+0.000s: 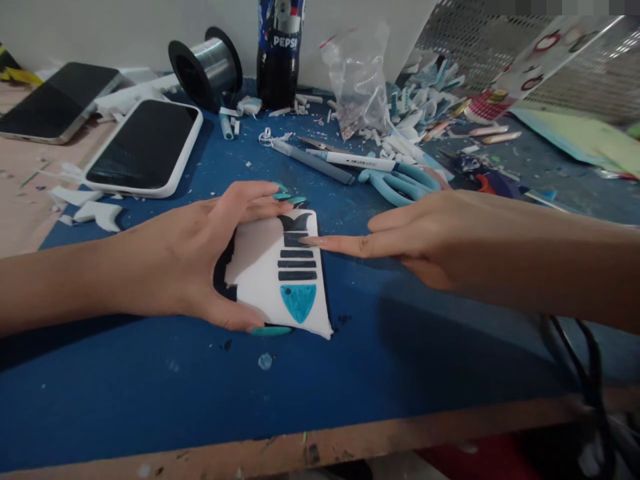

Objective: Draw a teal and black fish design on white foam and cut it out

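Observation:
A flat white piece [257, 267], painted with a fish skeleton, lies on the blue table surface. The drawing has a dark tail, several dark bars and a turquoise head [299, 301]. My left hand [200, 247], with turquoise nails, grips the piece by its far and near edges, thumb nearest me. From the right, my right hand [430, 240] reaches in with its index finger stretched out, the tip at one of the upper dark bars. It holds nothing, and its other fingers are partly bent. The piece's left part is partly hidden by my left hand.
Behind lie a white-cased phone [145, 148], another phone [60, 100], a wire spool [206, 67], a Pepsi bottle [279, 60] and a clear plastic bag [360, 83]. Light blue scissors [395, 187] and a white marker [350, 161] rest beyond the piece. Scraps [425, 100] pile up at back right.

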### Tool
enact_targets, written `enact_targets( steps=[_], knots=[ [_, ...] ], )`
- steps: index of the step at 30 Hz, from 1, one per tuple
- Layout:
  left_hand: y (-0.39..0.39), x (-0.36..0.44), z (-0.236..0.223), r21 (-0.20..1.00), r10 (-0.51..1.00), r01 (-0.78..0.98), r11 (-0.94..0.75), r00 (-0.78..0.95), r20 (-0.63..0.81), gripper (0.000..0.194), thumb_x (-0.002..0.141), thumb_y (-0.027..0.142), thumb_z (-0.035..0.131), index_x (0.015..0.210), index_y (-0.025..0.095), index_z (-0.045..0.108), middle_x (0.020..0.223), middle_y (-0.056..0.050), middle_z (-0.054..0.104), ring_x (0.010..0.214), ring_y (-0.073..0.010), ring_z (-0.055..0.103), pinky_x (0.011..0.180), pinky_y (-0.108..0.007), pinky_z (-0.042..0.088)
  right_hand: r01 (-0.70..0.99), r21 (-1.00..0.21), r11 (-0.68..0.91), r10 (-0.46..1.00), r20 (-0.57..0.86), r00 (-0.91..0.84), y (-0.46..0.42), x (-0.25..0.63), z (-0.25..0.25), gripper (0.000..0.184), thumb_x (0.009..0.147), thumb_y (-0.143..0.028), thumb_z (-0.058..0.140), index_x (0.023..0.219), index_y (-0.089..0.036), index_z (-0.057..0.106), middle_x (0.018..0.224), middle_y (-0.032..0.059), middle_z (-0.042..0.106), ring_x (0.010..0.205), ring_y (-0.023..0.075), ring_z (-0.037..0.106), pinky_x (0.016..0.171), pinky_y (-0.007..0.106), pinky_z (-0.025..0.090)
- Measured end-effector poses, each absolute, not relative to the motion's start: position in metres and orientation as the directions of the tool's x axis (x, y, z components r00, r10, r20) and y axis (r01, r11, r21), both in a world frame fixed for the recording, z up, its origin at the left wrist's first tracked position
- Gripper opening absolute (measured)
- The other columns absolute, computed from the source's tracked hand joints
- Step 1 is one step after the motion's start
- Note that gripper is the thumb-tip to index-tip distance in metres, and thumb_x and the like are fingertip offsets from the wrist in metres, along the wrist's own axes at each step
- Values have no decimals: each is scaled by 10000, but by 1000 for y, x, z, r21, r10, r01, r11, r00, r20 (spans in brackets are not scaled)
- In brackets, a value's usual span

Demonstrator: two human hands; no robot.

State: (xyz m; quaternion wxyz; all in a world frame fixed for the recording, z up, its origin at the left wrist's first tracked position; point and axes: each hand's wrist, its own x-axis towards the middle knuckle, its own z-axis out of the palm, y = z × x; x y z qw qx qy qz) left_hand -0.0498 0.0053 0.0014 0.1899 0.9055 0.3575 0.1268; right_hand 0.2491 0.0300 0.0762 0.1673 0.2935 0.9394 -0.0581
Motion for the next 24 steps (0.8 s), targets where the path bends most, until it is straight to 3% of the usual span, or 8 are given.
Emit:
enact_targets(
  steps=[4, 7, 9, 12, 16, 19, 21, 24],
  knots=[
    [0, -48, 8, 445, 738, 655, -610, 675, 18, 1091, 832, 837, 596, 1634, 298, 89, 1701, -101, 361, 1580, -413, 312, 1163, -529, 504, 585, 70, 808, 555, -427, -714, 27, 250, 81, 937, 778, 85, 393, 1571, -401, 510, 661, -16, 586, 437, 95, 296, 467, 281, 196],
    [-1, -47, 11, 429, 735, 666, -610, 678, -8, 1116, 819, 855, 599, 1636, 301, 79, 1705, -97, 350, 1576, -428, 313, 1145, -542, 514, 604, 86, 792, 572, -447, -687, 26, 255, 83, 937, 760, 97, 385, 1562, -363, 532, 649, -21, 560, 444, 102, 297, 466, 281, 207],
    [-1, -46, 12, 427, 733, 665, -613, 681, -9, 1114, 825, 858, 592, 1633, 302, 64, 1705, -99, 348, 1573, -432, 317, 1125, -547, 528, 612, 54, 789, 574, -421, -703, 26, 265, 81, 838, 818, 82, 400, 1530, -322, 582, 651, -13, 576, 458, 104, 334, 490, 291, 244],
    [-1, -45, 12, 457, 741, 662, -594, 672, -9, 1098, 829, 831, 608, 1625, 281, 90, 1702, -118, 350, 1551, -466, 342, 1073, -571, 552, 577, -114, 808, 526, -298, -796, 27, 287, 79, 562, 1021, -94, 390, 1476, -311, 639, 678, 1, 649, 544, 120, 510, 555, 286, 355],
    [0, -44, 10, 490, 749, 651, -579, 663, 4, 1111, 807, 808, 646, 1633, 248, 157, 1714, -143, 315, 1507, -486, 407, 1110, -611, 506, 567, -176, 805, 576, -2, -818, 28, 296, 77, 493, 1075, -205, 373, 1467, -323, 647, 810, 19, 762, 606, 138, 593, 608, 304, 420],
    [2, -46, 6, 499, 713, 607, -618, 700, 32, 1149, 790, 786, 673, 1627, 245, 100, 1675, -163, 390, 1485, -477, 446, 1101, -633, 505, 547, -253, 798, 567, 5, -824, 32, 277, 75, 525, 1035, -138, 385, 1468, -270, 653, 757, 27, 752, 550, 135, 550, 610, 303, 432],
    [5, -48, 3, 502, 709, 598, -625, 704, 43, 1154, 792, 776, 677, 1626, 255, 72, 1649, -163, 434, 1474, -473, 465, 1087, -630, 516, 500, -338, 797, 534, 12, -845, 36, 262, 71, 482, 1032, -187, 417, 1424, -233, 694, 806, 52, 766, 565, 152, 565, 627, 308, 456],
    [10, -50, -2, 484, 692, 585, -651, 719, 61, 1184, 774, 785, 701, 1625, 287, 46, 1674, -165, 394, 1491, -469, 447, 1104, -611, 514, 496, -375, 783, 511, -67, -857, 42, 248, 63, 522, 1003, -138, 391, 1418, -219, 697, 834, 69, 767, 652, 177, 627, 649, 304, 470]
  ],
)
